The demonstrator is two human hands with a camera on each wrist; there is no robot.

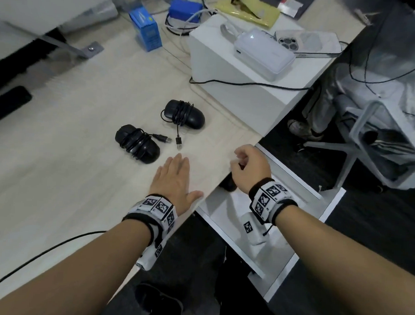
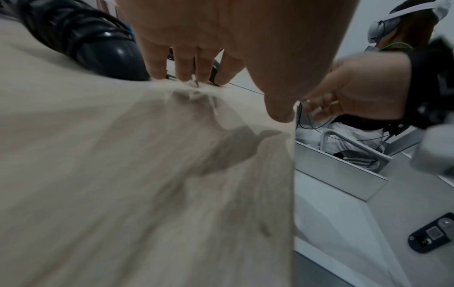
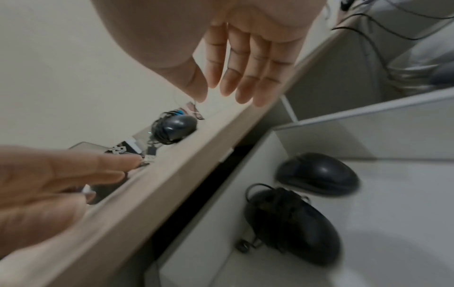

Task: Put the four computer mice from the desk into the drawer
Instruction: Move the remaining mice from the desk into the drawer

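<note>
Two black computer mice with cables wound round them lie on the pale wooden desk (image 1: pixel 72 132): the nearer mouse (image 1: pixel 137 143) (image 2: pixel 81 38) and the farther mouse (image 1: pixel 184 113) (image 3: pixel 175 127). My left hand (image 1: pixel 174 177) (image 2: pixel 196 58) rests flat on the desk just short of the nearer mouse, fingers straight, holding nothing. My right hand (image 1: pixel 246 166) (image 3: pixel 236 77) hovers empty above the desk's edge and the open white drawer (image 1: pixel 293 175) (image 3: pixel 405 194), fingers relaxed. Two more black mice lie side by side in the drawer, one cable-wrapped (image 3: pixel 292 223) and one behind it (image 3: pixel 317 172).
A white box (image 1: pixel 229 70) at the back of the desk carries a white power bank (image 1: pixel 263 52) and a phone (image 1: pixel 309 42). Blue boxes (image 1: pixel 146 28) and cables lie behind. A seated person and a chair (image 1: pixel 360 130) are right of the drawer. A black cable (image 1: pixel 43 252) crosses the desk's near side.
</note>
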